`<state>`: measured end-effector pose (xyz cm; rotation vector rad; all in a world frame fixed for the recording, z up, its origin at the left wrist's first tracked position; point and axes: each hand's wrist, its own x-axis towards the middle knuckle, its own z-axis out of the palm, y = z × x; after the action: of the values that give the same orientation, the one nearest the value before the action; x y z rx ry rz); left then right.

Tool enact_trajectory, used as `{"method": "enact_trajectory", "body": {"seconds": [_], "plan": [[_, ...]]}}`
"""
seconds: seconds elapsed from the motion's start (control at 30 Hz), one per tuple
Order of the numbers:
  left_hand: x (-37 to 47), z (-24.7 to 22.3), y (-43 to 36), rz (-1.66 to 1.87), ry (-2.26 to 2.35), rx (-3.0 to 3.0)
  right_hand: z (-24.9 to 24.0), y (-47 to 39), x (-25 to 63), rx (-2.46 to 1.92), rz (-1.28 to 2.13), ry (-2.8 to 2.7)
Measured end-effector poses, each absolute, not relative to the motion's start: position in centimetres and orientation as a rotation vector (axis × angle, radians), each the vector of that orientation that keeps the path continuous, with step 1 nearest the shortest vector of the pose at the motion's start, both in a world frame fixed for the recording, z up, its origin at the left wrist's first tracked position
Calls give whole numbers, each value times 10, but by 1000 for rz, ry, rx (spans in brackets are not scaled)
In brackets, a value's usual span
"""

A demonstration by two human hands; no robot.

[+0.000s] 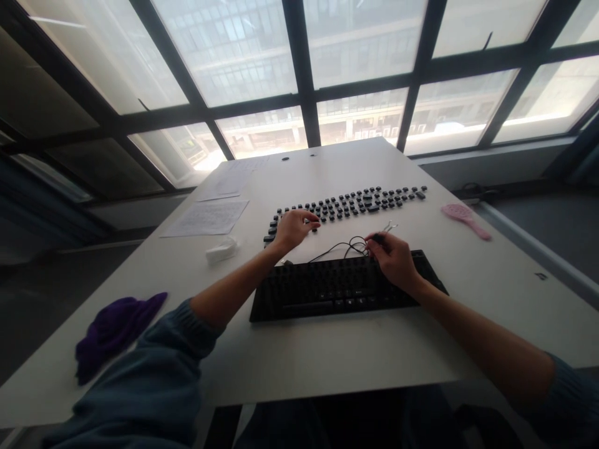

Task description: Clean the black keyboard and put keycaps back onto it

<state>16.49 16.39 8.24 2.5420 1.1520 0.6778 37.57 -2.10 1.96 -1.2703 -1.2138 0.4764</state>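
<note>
White table [337,358] underlies the left hand [294,228], curled narrow beside keycaps [372,209], any hold unclear; the right hand [395,259], over the keyboard [313,288], pinches a dark piece [377,238].

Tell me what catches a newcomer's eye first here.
First, the black keyboard near the centre, with loose black keys spread in a band beyond it. Then the bright colours: purple cloth on the white table at left, a pink hairbrush at right.
</note>
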Motion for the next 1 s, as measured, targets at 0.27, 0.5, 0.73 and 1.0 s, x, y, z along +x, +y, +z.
{"method": "enact_trajectory", "body": {"seconds": [0.27,0.5,0.73,1.0], "plan": [[204,52,211,404,1079,2682,20,-20,376,-1286,470,-1218],[201,47,213,349,1079,2716,21,-21,376,-1296,485,-1237],[199,53,209,369,1065,2729,23,-21,376,-1287,503,-1215],[167,88,146,488,888,2709,23,-21,375,-1288,488,-1226]]}}
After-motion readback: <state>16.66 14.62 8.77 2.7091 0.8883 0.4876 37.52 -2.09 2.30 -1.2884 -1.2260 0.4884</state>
